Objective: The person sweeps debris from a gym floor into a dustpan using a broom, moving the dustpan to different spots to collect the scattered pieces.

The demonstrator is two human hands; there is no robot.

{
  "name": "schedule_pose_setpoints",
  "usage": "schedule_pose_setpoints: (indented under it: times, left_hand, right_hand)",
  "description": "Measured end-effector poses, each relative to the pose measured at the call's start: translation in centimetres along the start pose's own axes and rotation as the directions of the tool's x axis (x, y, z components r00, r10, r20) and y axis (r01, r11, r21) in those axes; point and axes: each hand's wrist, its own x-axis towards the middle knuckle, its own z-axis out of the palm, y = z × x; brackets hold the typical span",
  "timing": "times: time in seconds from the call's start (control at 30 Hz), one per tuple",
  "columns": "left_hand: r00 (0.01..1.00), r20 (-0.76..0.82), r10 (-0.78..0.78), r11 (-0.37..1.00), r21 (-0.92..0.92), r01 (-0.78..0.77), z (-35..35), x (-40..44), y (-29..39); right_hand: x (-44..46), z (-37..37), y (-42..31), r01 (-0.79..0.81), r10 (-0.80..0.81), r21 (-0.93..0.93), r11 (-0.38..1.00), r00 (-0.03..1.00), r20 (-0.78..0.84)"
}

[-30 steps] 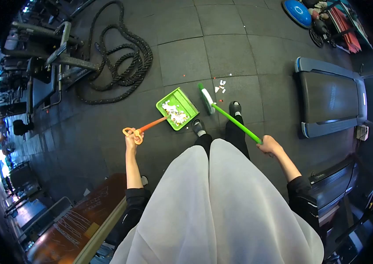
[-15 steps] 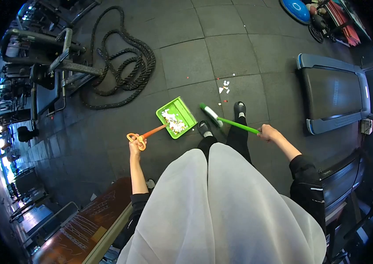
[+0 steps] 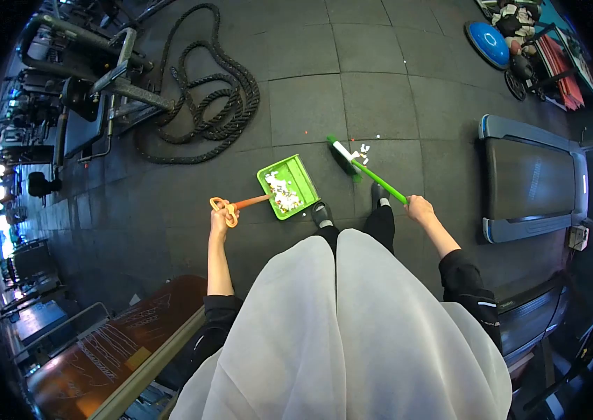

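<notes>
My left hand (image 3: 221,215) is closed around the orange handle of a green dustpan (image 3: 301,183), which rests on the dark floor. White and reddish scraps (image 3: 282,192) lie heaped inside the pan. To the right, my right hand (image 3: 419,208) grips the green stick of a broom (image 3: 380,181). The broom's white head with green and dark bristles is on the floor, right of the pan's open edge. Beside the head lie several white scraps (image 3: 364,148), partly hidden by it.
A thick black rope (image 3: 240,105) lies coiled at upper left, near a weight machine (image 3: 125,87). A treadmill (image 3: 534,178) stands at right. At upper right are a blue balance dome (image 3: 488,44) and a rack. A brown board (image 3: 121,343) is at lower left.
The broom head has moved forward and slightly right, away from my feet, up to the white scraps. The dustpan stays in about the same place, and the view has shifted a little.
</notes>
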Motion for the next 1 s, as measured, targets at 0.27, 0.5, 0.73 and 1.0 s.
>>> schedule_pose_setpoints:
  times: [0.27,0.5,0.73,1.0]
  left_hand:
    - [0.996,0.051,-0.075,0.987,-0.142,0.082,7.1,0.4,3.2]
    - [0.995,-0.034,-0.099,0.98,-0.18,0.091,14.6,1.3,2.6]
    - [0.961,-0.2,-0.188,0.972,-0.179,0.153,22.7,1.5,1.6]
    - [0.936,-0.254,-0.244,0.963,-0.175,0.204,28.0,3.5,-0.8]
  right_hand:
    - [-3.2,-8.5,5.8,-0.12,0.11,0.075,0.99,0.986,0.127]
    - [-0.7,-14.4,10.9,-0.165,0.138,0.259,0.952,0.983,0.121]
    - [8.4,-11.9,13.8,0.036,-0.056,-0.115,0.993,0.983,-0.177]
    - [12.5,-6.9,10.2,0.081,-0.066,-0.16,0.984,0.993,0.096]
